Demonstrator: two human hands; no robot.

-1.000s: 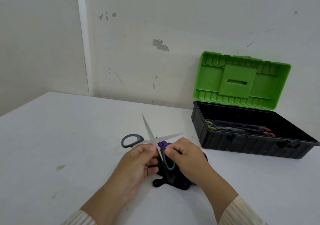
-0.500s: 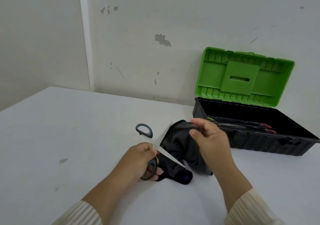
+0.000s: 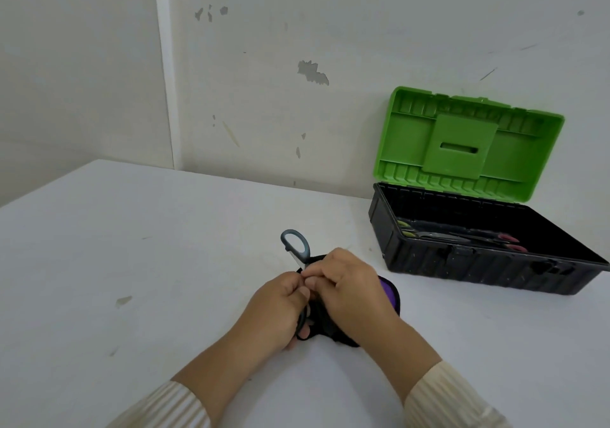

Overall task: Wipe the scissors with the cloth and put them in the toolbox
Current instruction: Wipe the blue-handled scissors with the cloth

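Grey-handled scissors [image 3: 296,245] lie in front of me on the white table, one handle loop sticking up beyond my fingers, the blades mostly hidden. My left hand [image 3: 279,309] grips the lower handle loop. My right hand [image 3: 350,290] presses a black cloth with a purple patch [image 3: 389,295] onto the blades, fingers curled round the cloth. The toolbox [image 3: 462,266], black with its green lid [image 3: 468,144] standing open, sits to the right at the wall.
Inside the toolbox lie other scissors with yellow-green and dark red handles [image 3: 458,236]. The white table [image 3: 132,262] runs left and forward from my hands. A scuffed white wall [image 3: 297,97] stands behind it.
My right hand came down from holding the cloth lifted and now covers the blades with it next to my left hand. The scissors turned, so one loop points away from me.
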